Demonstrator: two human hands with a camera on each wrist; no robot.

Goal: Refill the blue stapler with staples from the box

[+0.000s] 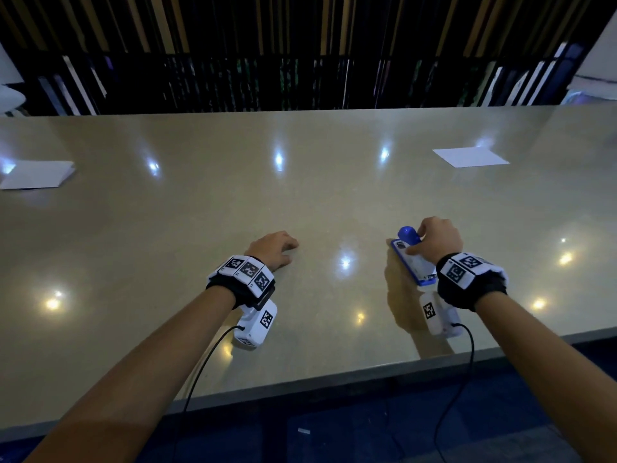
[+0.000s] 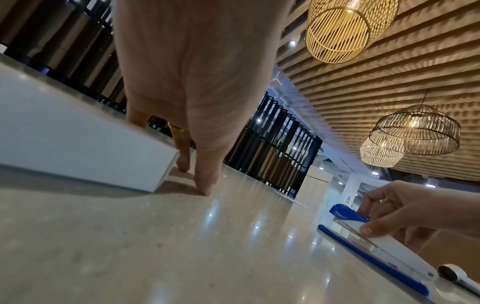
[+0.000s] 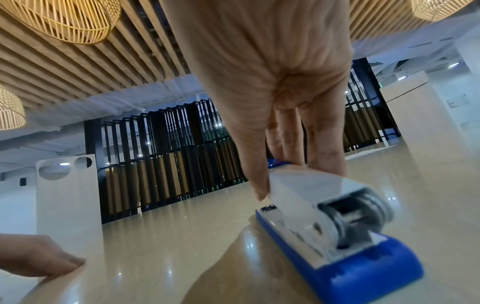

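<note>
Right hand (image 1: pixel 435 240) gripping blue stapler (image 1: pixel 412 259) (on table (image 1: pixel 300 195)), left hand (image 1: pixel 273 248) relaxed, fingertips down.

Both forearms reach forward; the left hand (image 1: pixel 274 249) rests with fingertips down, loosely curled, while the right hand (image 1: pixel 434 240) pinches with thumb and fingers.

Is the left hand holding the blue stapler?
No. The left hand rests on the table; the right hand grips the blue stapler.

Glossy beige stone table (image 1: pixel 233 202) reflecting ceiling spots. Dark vertical-slat screen (image 1: pixel 267 61) just behind its far edge. Overhead: wood-slat ceiling (image 2: pixel 389 72), woven wicker pendant lamps (image 2: pixel 348 28) hanging below it.
</note>
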